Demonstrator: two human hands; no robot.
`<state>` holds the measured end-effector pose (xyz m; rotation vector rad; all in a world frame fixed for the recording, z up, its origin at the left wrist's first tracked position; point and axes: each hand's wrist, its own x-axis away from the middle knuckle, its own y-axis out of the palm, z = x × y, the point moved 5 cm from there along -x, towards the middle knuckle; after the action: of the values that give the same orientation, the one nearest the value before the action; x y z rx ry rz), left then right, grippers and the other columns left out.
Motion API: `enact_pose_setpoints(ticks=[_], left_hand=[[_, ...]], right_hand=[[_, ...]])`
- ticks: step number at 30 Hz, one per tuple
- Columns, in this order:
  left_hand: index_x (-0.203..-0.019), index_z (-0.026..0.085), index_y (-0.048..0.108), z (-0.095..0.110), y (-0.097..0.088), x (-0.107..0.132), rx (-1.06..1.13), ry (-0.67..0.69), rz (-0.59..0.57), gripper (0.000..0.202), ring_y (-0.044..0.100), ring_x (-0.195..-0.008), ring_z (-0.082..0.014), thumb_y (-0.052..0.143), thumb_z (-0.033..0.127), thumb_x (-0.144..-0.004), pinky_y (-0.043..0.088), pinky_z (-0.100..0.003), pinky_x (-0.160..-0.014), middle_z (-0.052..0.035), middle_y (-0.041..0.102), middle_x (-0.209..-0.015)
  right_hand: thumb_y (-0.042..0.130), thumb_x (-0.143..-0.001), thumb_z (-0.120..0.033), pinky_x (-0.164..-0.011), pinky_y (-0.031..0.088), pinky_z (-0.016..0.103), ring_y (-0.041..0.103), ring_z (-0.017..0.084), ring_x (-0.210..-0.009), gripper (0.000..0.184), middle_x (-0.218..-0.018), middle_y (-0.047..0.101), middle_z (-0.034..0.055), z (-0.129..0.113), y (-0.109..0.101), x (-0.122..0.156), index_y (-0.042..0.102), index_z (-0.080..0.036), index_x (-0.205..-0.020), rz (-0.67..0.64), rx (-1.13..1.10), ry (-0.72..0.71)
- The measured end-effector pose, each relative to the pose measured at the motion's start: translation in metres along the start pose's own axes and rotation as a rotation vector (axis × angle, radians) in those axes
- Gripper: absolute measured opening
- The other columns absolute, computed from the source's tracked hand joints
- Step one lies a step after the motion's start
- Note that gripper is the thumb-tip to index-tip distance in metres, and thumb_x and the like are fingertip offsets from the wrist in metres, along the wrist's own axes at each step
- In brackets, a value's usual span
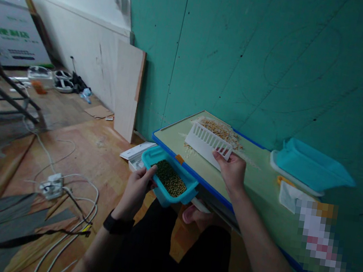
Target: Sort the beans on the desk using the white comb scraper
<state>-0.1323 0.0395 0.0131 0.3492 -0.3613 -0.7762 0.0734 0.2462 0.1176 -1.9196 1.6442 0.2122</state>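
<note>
My left hand is closed on the near rim of a small turquoise container filled with green beans, held just off the table's front edge. My right hand grips the corner of a white slotted tray that rests tilted on the pale green table. Behind the tray lies a heap of yellowish beans spread on the tabletop.
A larger turquoise tub on a white lid sits at the table's right, next to white paper. A green wall stands behind. On the wooden floor to the left lie a power strip, white cables and a leaning board.
</note>
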Motion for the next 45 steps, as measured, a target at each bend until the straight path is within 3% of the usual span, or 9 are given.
enact_pose_setpoints(ticks=[20, 32, 39, 45], left_hand=[[-0.067, 0.015, 0.063, 0.014, -0.005, -0.011, -0.013, 0.01, 0.012, 0.042, 0.049, -0.048, -0.0074, 0.086, 0.05, -0.063, 0.043, -0.017, -0.049, 0.0051, 0.054, -0.053], [-0.066, 0.016, 0.062, 0.015, -0.005, -0.012, 0.002, 0.018, 0.008, 0.039, 0.049, -0.047, -0.0076, 0.086, 0.048, -0.065, 0.041, -0.018, -0.048, 0.0052, 0.054, -0.052], [-0.065, 0.017, 0.061, 0.015, -0.005, -0.013, 0.032, 0.019, -0.01, 0.04, 0.048, -0.046, -0.0075, 0.086, 0.047, -0.064, 0.039, -0.018, -0.046, 0.0054, 0.053, -0.05], [-0.066, 0.017, 0.061, 0.012, -0.005, -0.012, 0.013, 0.007, 0.022, 0.039, 0.048, -0.045, -0.0076, 0.086, 0.047, -0.064, 0.039, -0.018, -0.046, 0.0056, 0.052, -0.05]], right_hand=[[0.078, -0.071, -0.048, -0.075, 0.055, 0.034, 0.074, 0.025, -0.077, 0.035, -0.085, 0.079, 0.0074, -0.008, 0.02, -0.004, 0.078, -0.016, -0.086, -0.11, -0.097, 0.008], [0.08, -0.069, -0.047, -0.074, 0.056, 0.035, 0.074, 0.026, -0.079, 0.034, -0.085, 0.079, 0.0073, -0.017, 0.022, 0.011, 0.079, -0.017, -0.085, -0.147, -0.169, 0.052], [0.082, -0.067, -0.045, -0.073, 0.056, 0.035, 0.073, 0.025, -0.077, 0.032, -0.082, 0.078, 0.0064, -0.03, 0.015, 0.026, 0.079, -0.017, -0.082, -0.176, -0.218, 0.108], [0.083, -0.064, -0.046, -0.075, 0.056, 0.037, 0.073, 0.025, -0.078, 0.035, -0.082, 0.079, 0.0073, -0.016, -0.003, 0.011, 0.078, -0.016, -0.082, -0.041, -0.195, 0.124]])
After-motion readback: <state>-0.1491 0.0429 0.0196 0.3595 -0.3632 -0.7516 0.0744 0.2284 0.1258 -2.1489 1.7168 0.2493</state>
